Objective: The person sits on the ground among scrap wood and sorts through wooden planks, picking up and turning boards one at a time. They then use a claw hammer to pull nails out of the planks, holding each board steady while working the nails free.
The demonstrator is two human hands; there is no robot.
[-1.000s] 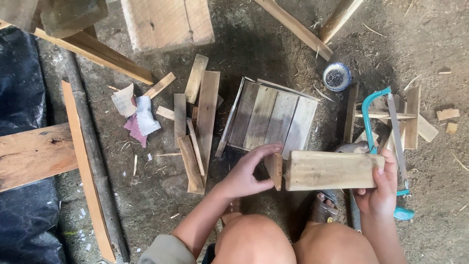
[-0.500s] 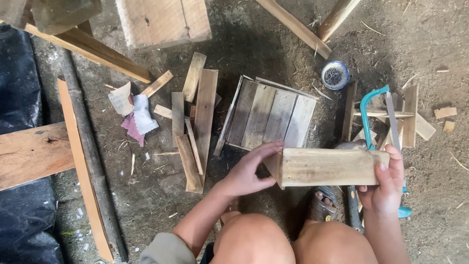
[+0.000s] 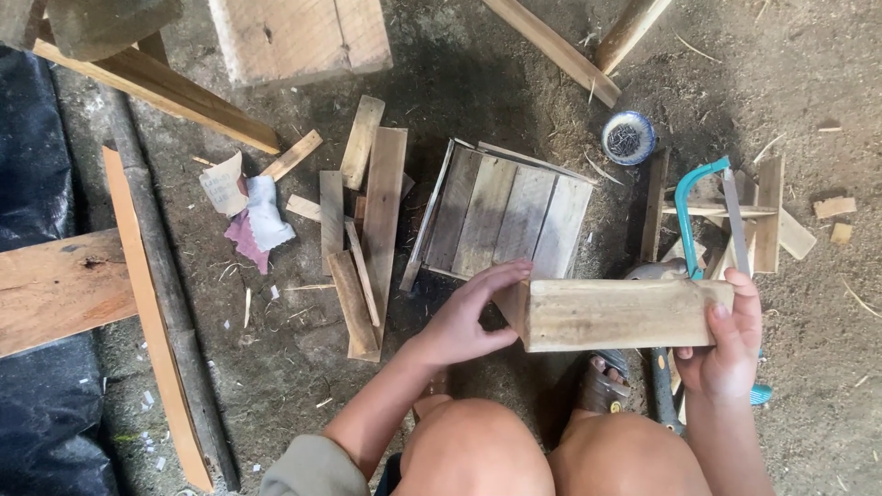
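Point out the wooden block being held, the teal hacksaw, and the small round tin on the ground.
wooden block [image 3: 625, 314], head view, middle of its long front face.
teal hacksaw [image 3: 687, 209], head view, on the curved teal frame.
small round tin [image 3: 628, 139], head view, centre of its open top.

Pale tan wooden block [image 3: 617, 314]; teal hacksaw [image 3: 691, 213]; blue-rimmed bowl [image 3: 628, 138].

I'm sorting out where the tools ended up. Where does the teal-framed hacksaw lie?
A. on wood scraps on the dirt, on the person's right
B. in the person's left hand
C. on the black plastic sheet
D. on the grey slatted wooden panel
A: the teal-framed hacksaw rests on wood scraps beyond the right hand, which grips a pale wooden block.
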